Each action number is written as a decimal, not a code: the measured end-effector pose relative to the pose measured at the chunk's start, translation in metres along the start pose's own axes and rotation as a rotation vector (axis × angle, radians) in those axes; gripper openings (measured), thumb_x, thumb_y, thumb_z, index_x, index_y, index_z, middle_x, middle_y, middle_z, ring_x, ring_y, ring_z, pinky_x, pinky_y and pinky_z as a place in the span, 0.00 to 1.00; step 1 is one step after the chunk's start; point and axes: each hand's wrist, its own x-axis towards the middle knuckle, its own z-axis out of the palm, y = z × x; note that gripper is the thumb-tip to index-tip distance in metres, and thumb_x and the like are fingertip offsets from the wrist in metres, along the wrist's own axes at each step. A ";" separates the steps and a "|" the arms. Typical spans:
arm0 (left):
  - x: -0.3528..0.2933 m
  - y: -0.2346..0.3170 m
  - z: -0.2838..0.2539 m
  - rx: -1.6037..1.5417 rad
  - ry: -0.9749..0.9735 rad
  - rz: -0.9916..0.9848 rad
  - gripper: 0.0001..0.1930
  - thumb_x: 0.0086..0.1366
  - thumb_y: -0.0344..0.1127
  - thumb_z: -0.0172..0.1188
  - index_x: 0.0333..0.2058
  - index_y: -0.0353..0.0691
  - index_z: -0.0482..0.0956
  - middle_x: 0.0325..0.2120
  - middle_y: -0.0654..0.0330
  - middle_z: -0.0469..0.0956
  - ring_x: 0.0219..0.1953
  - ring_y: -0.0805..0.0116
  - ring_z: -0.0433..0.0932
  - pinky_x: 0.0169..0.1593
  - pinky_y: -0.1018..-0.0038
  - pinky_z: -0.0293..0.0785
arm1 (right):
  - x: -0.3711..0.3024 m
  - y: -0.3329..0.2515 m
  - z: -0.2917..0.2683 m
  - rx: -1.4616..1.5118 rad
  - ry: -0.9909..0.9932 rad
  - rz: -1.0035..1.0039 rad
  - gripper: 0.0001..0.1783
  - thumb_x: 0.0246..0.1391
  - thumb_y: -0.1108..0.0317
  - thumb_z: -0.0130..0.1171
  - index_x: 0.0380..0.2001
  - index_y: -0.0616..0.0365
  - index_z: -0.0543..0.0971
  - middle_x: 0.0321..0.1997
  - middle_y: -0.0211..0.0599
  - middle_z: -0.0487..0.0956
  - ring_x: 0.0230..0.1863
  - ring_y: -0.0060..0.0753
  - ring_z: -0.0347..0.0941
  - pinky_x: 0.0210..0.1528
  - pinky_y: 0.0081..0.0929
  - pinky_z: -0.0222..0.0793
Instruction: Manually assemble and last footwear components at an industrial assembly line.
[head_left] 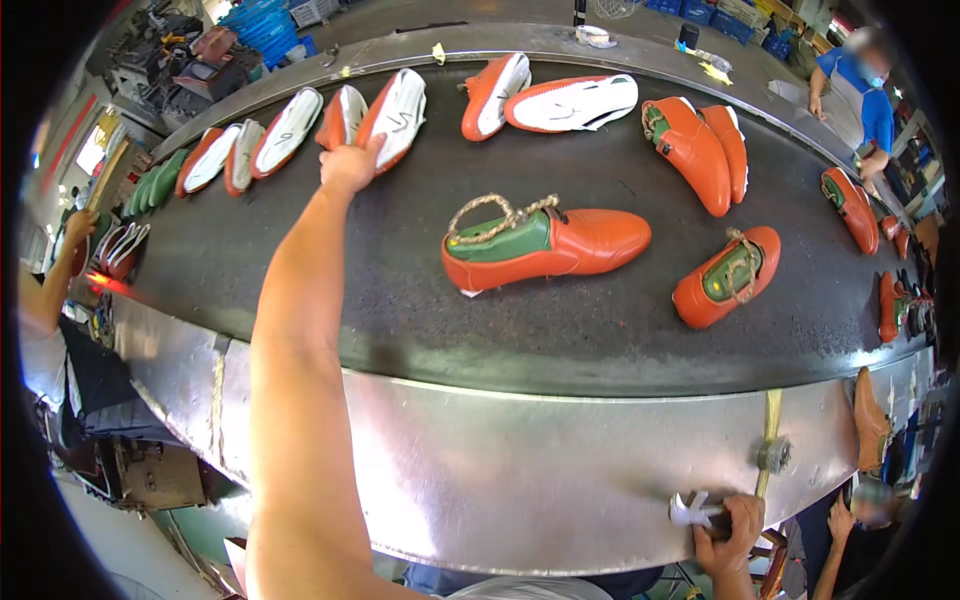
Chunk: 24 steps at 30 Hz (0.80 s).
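Note:
My left arm stretches across the dark belt, and my left hand point(350, 167) is closed at the near end of an orange shoe point(397, 118) lying with its white underside up. A second orange shoe point(343, 113) lies right beside it, touching or nearly touching my fingers. Low on the right, over the metal ledge, my right hand point(733, 532) is wrapped round a silver metal tool point(692, 511) with a claw-like head; its handle is hidden in the fist. Between my hands lies an orange shoe with a green last and rope loop point(550, 245).
More orange shoes point(572, 104) line the belt's far side, with green lasts point(157, 185) at left. Another roped shoe point(728, 277) lies right of centre. The metal ledge point(560, 450) carries a knob point(774, 456). Co-workers stand at far right point(850, 90), lower right and left.

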 end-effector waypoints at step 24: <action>-0.436 -0.073 -0.205 0.101 -0.498 0.399 0.42 0.58 0.56 0.66 0.61 0.29 0.68 0.59 0.40 0.71 0.62 0.46 0.70 0.64 0.63 0.66 | -0.143 -0.072 0.008 0.308 0.102 0.007 0.26 0.51 0.66 0.66 0.52 0.63 0.71 0.46 0.52 0.74 0.44 0.52 0.72 0.48 0.42 0.69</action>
